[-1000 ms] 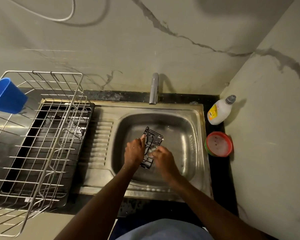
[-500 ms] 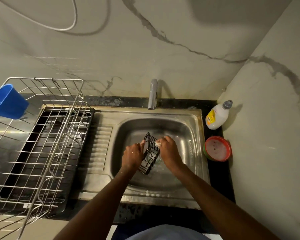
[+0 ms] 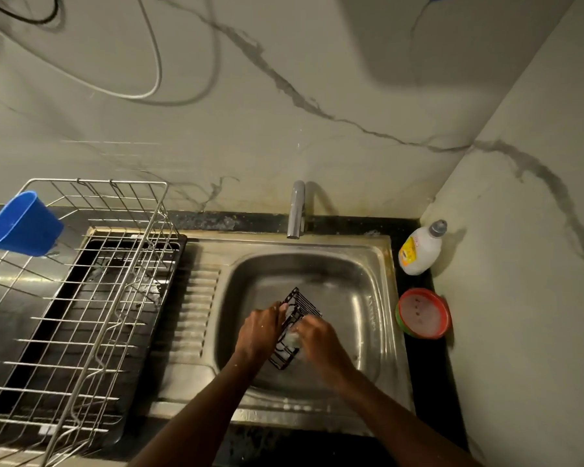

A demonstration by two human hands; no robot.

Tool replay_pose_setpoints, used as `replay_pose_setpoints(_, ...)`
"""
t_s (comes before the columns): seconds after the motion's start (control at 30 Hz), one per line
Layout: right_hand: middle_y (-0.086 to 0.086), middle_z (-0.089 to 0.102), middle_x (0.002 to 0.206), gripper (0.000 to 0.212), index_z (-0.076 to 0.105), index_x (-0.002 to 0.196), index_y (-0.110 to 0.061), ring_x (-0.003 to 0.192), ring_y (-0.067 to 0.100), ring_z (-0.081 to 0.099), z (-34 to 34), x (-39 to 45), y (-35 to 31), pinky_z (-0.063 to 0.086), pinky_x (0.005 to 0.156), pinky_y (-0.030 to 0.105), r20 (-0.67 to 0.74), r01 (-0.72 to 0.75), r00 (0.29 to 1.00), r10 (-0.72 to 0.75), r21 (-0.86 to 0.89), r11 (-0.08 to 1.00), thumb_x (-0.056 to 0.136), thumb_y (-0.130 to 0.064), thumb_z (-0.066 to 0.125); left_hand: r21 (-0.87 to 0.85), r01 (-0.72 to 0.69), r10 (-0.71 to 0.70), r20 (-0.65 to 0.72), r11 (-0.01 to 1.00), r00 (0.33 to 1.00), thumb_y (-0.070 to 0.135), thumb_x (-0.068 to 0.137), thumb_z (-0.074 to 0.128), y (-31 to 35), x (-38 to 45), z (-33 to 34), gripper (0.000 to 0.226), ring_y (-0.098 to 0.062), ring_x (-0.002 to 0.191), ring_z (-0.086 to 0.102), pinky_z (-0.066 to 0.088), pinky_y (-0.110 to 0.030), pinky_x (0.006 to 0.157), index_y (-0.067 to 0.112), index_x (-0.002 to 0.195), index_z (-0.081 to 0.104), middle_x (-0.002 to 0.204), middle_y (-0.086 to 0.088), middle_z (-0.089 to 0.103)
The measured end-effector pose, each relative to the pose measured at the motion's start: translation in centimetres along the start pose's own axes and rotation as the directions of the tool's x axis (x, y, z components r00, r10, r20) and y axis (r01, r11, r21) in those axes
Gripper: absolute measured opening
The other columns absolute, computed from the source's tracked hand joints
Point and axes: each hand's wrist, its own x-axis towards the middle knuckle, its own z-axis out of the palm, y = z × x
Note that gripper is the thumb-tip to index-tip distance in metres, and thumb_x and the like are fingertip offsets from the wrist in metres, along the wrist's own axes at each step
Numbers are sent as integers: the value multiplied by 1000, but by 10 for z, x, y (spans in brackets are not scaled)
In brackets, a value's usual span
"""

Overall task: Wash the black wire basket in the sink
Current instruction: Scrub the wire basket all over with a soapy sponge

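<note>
A small black wire basket (image 3: 302, 306) is held tilted over the middle of the steel sink (image 3: 361, 281). My left hand (image 3: 260, 330) grips its left side, thumb on the upper rim. My right hand (image 3: 319, 338) holds a pale scrubbing pad (image 3: 292, 338) against the basket's open side; the pad is blurred and mostly hidden by my fingers. The basket's lower end sits between my two wrists. No water is seen coming from the tap (image 3: 296, 210).
A large metal dish rack (image 3: 81, 308) with a blue cup (image 3: 19, 225) hooked on it stands left of the sink on the drainboard. A white detergent bottle (image 3: 420, 249) and a red-rimmed bowl (image 3: 423, 313) sit on the black counter at right, by the wall corner.
My right hand slid from the basket's upper end back down along its side with the pad. The left hand kept its grip. The camera tilted upward.
</note>
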Motion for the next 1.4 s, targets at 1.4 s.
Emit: replay_pose_setpoints(1.4,2,67,99,10,73,96,-12,87,16,62,-27,14,8,52,78,29,-82,-189,977,198,98,977,92,-9,65,-39,-5,4,-25,999,1000,71,104,15,0,-25,-3,68,-36,82,73,58,-46,67,25,104,65,83,-8,75)
